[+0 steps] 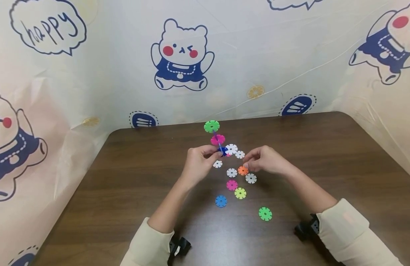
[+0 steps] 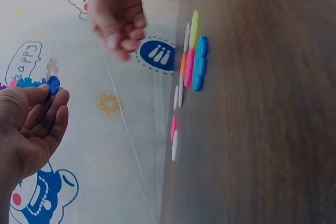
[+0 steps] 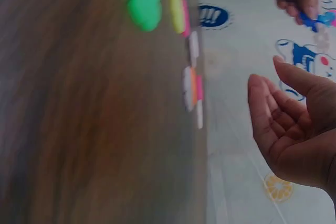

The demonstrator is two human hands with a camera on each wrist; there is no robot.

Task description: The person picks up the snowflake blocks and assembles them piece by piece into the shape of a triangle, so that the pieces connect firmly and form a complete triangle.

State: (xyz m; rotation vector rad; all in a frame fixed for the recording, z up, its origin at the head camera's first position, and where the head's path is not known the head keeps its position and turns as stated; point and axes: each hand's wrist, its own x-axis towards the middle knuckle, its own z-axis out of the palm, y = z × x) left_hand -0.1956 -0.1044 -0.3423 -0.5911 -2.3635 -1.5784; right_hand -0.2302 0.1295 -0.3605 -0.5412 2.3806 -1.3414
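Observation:
My left hand (image 1: 199, 164) pinches a dark blue notched plastic disc (image 1: 224, 151) between thumb and fingertips, held up above the table. That disc belongs to a joined chain, which runs away from me through a pink disc (image 1: 218, 139) to a green disc (image 1: 211, 126) at its far end. A white disc (image 2: 52, 66) stands beside the dark blue one in the left wrist view. My right hand (image 1: 269, 160) hovers over the table with loosely bent fingers, nothing between them in the right wrist view (image 3: 296, 124). Its fingertips overlap an orange disc (image 1: 243, 170) in the head view.
Loose discs lie on the brown table (image 1: 125, 192): several white ones, a pink disc (image 1: 232, 185), a yellow disc (image 1: 240, 193), a blue disc (image 1: 221, 201) and a green disc (image 1: 265, 214) nearest me. A printed cloth (image 1: 118, 74) hangs behind the table.

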